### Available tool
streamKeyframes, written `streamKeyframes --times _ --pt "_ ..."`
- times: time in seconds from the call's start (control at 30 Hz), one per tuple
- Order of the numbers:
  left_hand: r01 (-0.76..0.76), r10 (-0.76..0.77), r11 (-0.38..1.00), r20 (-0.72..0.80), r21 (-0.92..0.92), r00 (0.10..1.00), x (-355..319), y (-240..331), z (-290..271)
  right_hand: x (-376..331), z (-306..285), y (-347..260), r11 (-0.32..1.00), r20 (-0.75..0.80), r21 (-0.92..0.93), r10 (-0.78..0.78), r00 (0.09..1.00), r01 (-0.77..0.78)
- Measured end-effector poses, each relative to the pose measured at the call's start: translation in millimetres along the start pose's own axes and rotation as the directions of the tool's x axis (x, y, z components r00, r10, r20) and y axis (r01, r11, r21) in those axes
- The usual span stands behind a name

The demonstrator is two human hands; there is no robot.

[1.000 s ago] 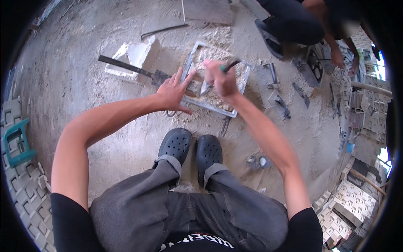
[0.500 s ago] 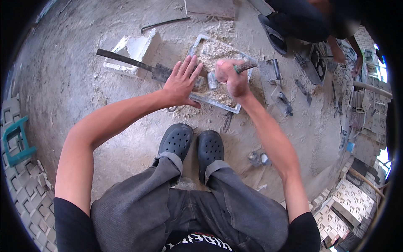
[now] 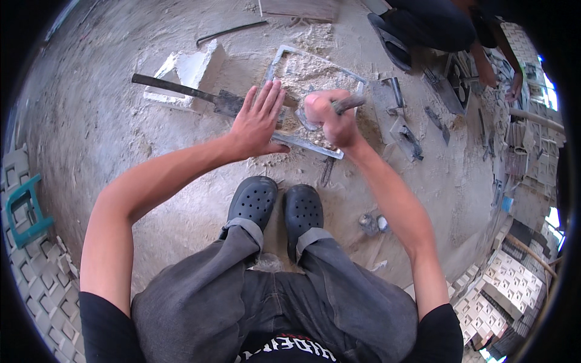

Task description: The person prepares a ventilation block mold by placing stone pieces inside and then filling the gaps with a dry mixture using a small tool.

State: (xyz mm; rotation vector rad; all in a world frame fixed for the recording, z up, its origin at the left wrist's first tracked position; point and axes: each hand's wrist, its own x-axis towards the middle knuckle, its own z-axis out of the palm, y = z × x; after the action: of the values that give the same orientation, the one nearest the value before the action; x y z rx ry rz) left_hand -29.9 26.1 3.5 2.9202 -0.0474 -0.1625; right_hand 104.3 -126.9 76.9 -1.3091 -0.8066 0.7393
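Note:
My left hand (image 3: 257,124) is stretched flat, fingers extended, at the left side of a grey rectangular frame (image 3: 311,147) with pale crumbly material (image 3: 315,72) in it. Beside its fingers lies a long dark-handled tool (image 3: 175,88) with a flat dusty blade; the hand hides the blade's far end, and contact is unclear. My right hand (image 3: 339,121) is closed round the worn handle of a short tool (image 3: 350,103) above the frame. A pale, blurred end of that tool shows below the fist; its exact kind is unclear.
A broken white block (image 3: 187,69) and a bent dark bar (image 3: 230,31) lie on the dusty floor. Right of the frame are trowels (image 3: 407,142) and other hand tools. A person (image 3: 423,33) crouches at upper right. Patterned tiles (image 3: 502,290) are stacked at lower right; a teal stool (image 3: 27,212) is far left.
My right fist has shifted slightly left and turned, swinging the tool's handle. My left hand stays outstretched, a little further left. The whole view has shifted slightly.

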Motion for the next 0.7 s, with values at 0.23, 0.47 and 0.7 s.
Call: streamKeyframes --times 0.23,0.47,0.7 --pt "-0.473 0.450 0.869 0.162 0.147 0.878 -16.5 43.8 -1.2 -6.1 -28.6 -66.0 0.946 -0.125 0.249 -0.181 0.975 0.208" --pt "-0.606 0.592 0.791 0.146 0.081 0.792 13.0 48.9 11.9 -35.6 -61.8 -47.9 0.947 -0.313 0.265 -0.093 0.945 0.181" --pt "-0.512 0.513 0.858 0.000 -0.033 0.859 27.9 43.2 -2.5 -50.4 -67.0 -30.4 0.943 -0.359 0.318 0.024 0.933 0.097"
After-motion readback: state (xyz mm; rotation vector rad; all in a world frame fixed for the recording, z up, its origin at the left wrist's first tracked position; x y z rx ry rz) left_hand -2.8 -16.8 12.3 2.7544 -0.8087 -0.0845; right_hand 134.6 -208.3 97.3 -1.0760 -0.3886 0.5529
